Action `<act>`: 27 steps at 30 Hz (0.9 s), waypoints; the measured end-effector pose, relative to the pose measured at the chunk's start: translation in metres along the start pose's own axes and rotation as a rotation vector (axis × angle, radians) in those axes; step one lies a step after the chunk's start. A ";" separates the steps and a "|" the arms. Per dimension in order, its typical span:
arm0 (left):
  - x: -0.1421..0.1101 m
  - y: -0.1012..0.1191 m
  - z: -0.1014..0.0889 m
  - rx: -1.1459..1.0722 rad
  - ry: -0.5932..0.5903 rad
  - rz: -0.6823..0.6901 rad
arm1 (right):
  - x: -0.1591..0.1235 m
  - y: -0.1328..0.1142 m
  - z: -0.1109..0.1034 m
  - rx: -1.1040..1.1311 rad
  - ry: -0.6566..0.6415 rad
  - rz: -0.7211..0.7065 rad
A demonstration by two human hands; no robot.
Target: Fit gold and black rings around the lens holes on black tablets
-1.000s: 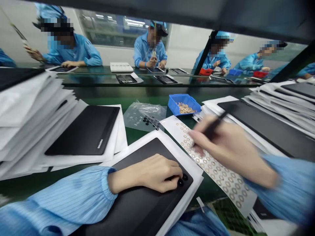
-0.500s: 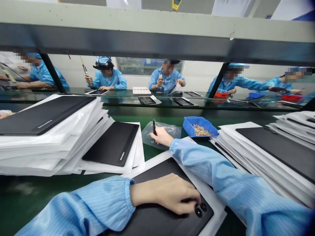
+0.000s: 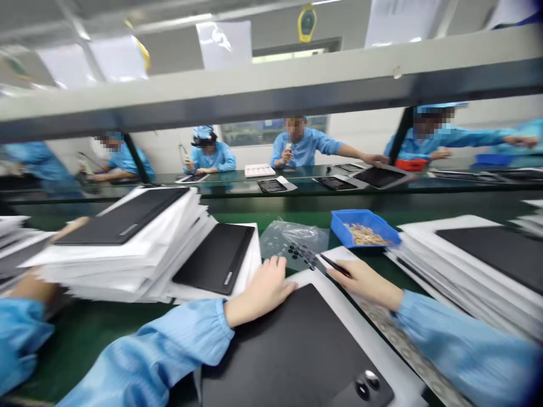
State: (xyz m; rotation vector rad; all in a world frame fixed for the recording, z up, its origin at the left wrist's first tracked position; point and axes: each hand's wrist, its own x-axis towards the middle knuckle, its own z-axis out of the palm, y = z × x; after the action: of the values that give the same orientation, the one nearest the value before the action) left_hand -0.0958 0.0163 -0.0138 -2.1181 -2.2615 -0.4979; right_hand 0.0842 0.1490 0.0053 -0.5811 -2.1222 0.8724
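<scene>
On bench, black tablet, two round discs at corner; left hand open, right hand pinching black tool.

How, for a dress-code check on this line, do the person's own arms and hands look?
Both arms wear light-blue smock sleeves with faint fine stripes, gathered into elastic cuffs at the wrists. The left hand and right hand are bare, with no gloves, and no cables or markings show on them.
</scene>
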 end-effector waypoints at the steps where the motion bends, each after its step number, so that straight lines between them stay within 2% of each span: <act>1: -0.001 -0.003 -0.001 0.015 -0.023 -0.031 | -0.003 0.006 0.000 -0.021 -0.076 0.005; 4: -0.003 -0.003 -0.002 0.030 -0.089 -0.057 | -0.006 0.018 0.003 -0.227 -0.261 0.113; 8: -0.003 0.005 -0.002 0.029 -0.080 -0.010 | -0.012 0.023 0.006 -0.101 -0.321 0.164; 16: -0.002 0.017 -0.011 -0.031 -0.037 0.129 | -0.021 0.036 0.012 0.152 -0.250 0.299; 18: -0.002 0.016 -0.013 -0.051 -0.064 0.123 | -0.020 0.038 0.012 0.173 -0.233 0.320; 23: -0.008 0.021 -0.020 -0.092 -0.113 0.040 | -0.014 0.042 0.003 0.169 -0.309 0.392; 27: -0.011 0.033 -0.037 -0.074 -0.116 0.011 | -0.013 0.044 -0.001 0.143 -0.190 0.484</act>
State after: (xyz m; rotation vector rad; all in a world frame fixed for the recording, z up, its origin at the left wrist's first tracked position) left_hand -0.0705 -0.0018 0.0261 -2.2488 -2.3247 -0.4778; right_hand 0.0982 0.1699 -0.0333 -0.9921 -2.0933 1.3808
